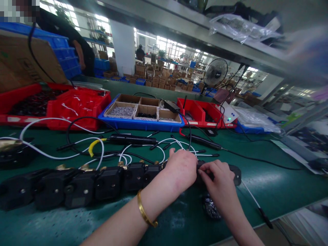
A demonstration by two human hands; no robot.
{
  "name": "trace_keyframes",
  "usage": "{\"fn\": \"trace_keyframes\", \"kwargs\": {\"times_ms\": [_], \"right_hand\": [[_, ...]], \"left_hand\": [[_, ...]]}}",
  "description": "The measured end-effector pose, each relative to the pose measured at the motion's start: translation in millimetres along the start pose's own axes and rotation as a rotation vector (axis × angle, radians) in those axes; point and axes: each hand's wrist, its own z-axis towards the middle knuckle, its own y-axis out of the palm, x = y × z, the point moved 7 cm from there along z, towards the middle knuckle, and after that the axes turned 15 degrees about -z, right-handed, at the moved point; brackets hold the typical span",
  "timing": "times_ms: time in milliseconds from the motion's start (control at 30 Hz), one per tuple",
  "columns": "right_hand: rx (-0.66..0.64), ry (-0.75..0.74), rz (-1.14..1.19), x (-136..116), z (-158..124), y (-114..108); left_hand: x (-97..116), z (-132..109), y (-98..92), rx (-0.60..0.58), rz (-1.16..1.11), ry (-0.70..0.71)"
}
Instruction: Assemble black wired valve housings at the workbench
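A row of several black plastic housings (84, 186) with brass fittings lies along the green mat, running from the left edge to the middle. My left hand (180, 167), a gold bangle on its wrist, is curled over the right end of that row. My right hand (217, 179) pinches the last black housing (234, 172) at its left side. Both hands have their fingers closed on this part. White wires (143, 148) trail behind the housings. A small pile of dark screws (211, 208) lies just below my right hand.
Two black electric screwdrivers (133, 139) (205, 141) lie behind the row. A blue tray (140, 123) holds cardboard boxes of screws; red bins (77, 106) (202, 114) flank it. A fan (215, 72) stands behind. Another person leans by blue crates at far left. The bench edge runs at lower right.
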Motion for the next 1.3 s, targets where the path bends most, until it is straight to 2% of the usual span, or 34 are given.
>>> {"fn": "trace_keyframes", "kwargs": {"times_ms": [200, 367, 467, 633, 700, 833, 933, 1100, 1300], "right_hand": [[-0.029, 0.071, 0.082, 2.4, 1.9, 2.1], [0.023, 0.126, 0.233, 28.0, -14.9, -18.3], [-0.109, 0.013, 0.145, 41.5, -33.9, -18.5], [-0.414, -0.188, -0.211, 51.4, -64.9, 12.3], [-0.472, -0.21, -0.297, 48.3, -67.3, 22.0], [-0.526, -0.12, -0.383, 38.7, -60.0, 28.1], [-0.511, -0.09, -0.428, 33.2, -58.7, 28.4], [-0.362, -0.093, -0.479, 38.8, -67.4, 29.2], [-0.362, -0.112, -0.432, 38.3, -75.0, 31.4]], "left_hand": [[-0.5, -1.2, -0.6, 0.001, -0.016, 0.001], [-2.7, -4.7, -7.2, 0.008, -0.038, -0.002], [-6.8, -8.6, -15.3, 0.022, -0.039, -0.015], [-15.2, -15.1, -25.0, 0.043, -0.022, -0.049], [-17.1, -16.7, -24.8, 0.039, -0.018, -0.056], [-19.2, -18.2, -20.6, 0.016, -0.018, -0.068], [-19.9, -18.6, -19.1, 0.012, -0.018, -0.075], [-19.8, -19.9, -19.4, -0.004, -0.028, -0.09], [-19.4, -22.8, -19.6, 0.009, -0.034, -0.074]]}}
